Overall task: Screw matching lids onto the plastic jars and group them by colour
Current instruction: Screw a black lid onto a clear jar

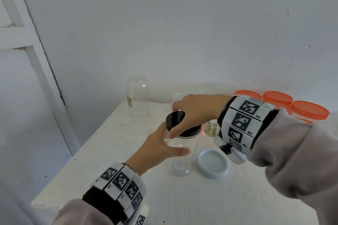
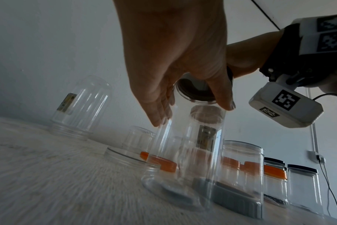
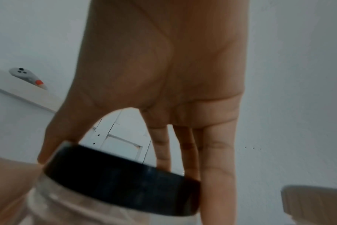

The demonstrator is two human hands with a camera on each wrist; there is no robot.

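A clear plastic jar [image 1: 181,166] stands upright in the middle of the white table [image 1: 201,202]. On its mouth sits a black lid [image 1: 190,132]. My right hand [image 1: 173,121] grips the lid from above, thumb on the near side and fingers on the far side. My left hand [image 1: 174,143] holds the jar's body, thumb across the front and fingers round the back. In the right wrist view the fingers [image 3: 215,167] reach down past the black lid [image 3: 121,182]. In the left wrist view the left hand's thumb and fingers [image 2: 160,112] flank the jar [image 2: 190,159].
A grey lid [image 1: 212,163] lies upside down just right of the jar. Jars with orange lids [image 1: 310,110] stand at the back right, and black-lidded jars [image 2: 302,182] beyond them. An inverted clear jar [image 1: 138,95] stands at the back left, near the table's left edge [image 1: 73,160].
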